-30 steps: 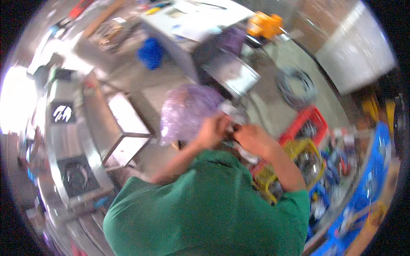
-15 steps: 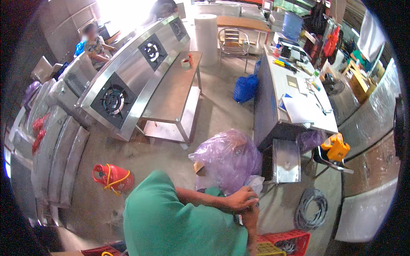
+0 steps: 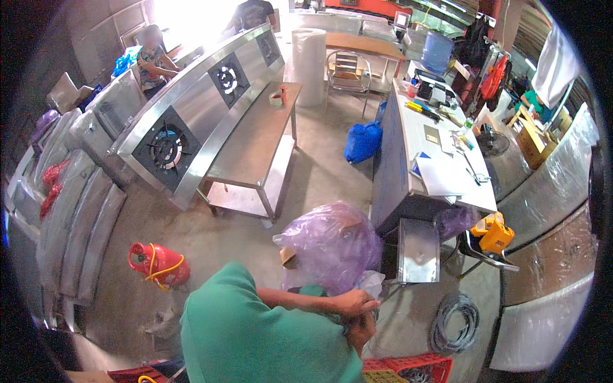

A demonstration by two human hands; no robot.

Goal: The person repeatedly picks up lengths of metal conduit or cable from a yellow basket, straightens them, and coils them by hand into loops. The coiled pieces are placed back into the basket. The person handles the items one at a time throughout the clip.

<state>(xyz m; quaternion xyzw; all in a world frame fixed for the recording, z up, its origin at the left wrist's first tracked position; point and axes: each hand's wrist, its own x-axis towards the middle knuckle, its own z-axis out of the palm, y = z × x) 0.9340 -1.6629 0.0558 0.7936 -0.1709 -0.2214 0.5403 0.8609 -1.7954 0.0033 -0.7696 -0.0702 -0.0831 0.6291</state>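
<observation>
Reaching out from the green shirt (image 3: pixel 268 332), the left hand (image 3: pixel 357 302) sits on top of the right hand (image 3: pixel 363 329) in the head view. The two hands touch, low down and a bit right of the middle. The left hand's fingers are bent, and the right hand is tucked under it. I can't tell if either hand grips something, because they hide the spot between them.

A big purple plastic bag (image 3: pixel 335 246) sits on the floor just past the left hand, up and a little to its left. It is puffy, and light shines through it. A small brown piece (image 3: pixel 288 258) shows at the bag's left side. Some white plastic (image 3: pixel 371 283) is right by the left hand, next to the bag's low right edge.

To the right of the bag, a shiny metal box (image 3: pixel 418 249) stands by the desk (image 3: pixel 415 182). A coil of gray hose (image 3: pixel 439 322) lies on the floor to the right, apart from the hands. A red crate (image 3: pixel 434 360) and a yellow crate (image 3: pixel 381 375) sit side by side below them. Far to the left, a red gas bottle (image 3: pixel 167 266) is on the floor.
</observation>
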